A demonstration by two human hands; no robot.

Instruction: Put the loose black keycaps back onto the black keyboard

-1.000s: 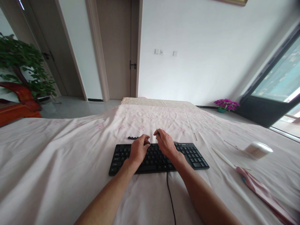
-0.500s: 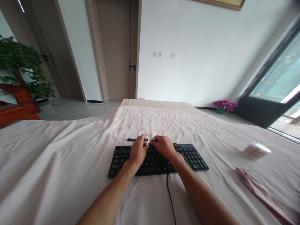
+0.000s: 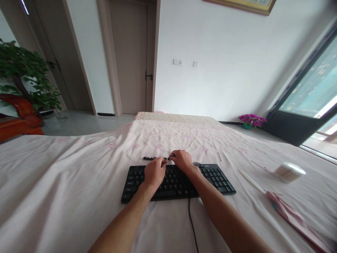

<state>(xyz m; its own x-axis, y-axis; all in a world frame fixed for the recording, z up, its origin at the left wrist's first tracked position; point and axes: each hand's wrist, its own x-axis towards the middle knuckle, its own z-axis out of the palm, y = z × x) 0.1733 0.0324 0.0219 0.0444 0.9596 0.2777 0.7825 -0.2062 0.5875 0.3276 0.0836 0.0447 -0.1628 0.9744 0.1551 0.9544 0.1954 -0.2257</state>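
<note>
A black keyboard (image 3: 172,192) lies on the pink-flowered cloth, its cable running toward me. Just beyond its back edge is a row of loose black keycaps (image 3: 149,158). My left hand (image 3: 154,173) is over the left part of the keyboard, fingers pinched at the right end of that row; whatever sits between them is hidden. In my right hand (image 3: 181,160) is a thin metal tool (image 3: 165,151), its slim shaft pointing left. The right fingertips are low at a small black keycap (image 3: 169,158) by the keyboard's back edge.
To the right are a round clear tub of cotton swabs (image 3: 289,172), a loose swab (image 3: 259,165), a white-handled brush (image 3: 251,181) and a pink cloth (image 3: 292,214). Another small stick (image 3: 219,156) rests behind the keyboard. The cloth (image 3: 65,189) is wrinkled.
Both hands have shifted slightly; the right fingertips have come down from above the keyboard to beside the keycap row. The tool's shaft now lies lower and looks fainter.
</note>
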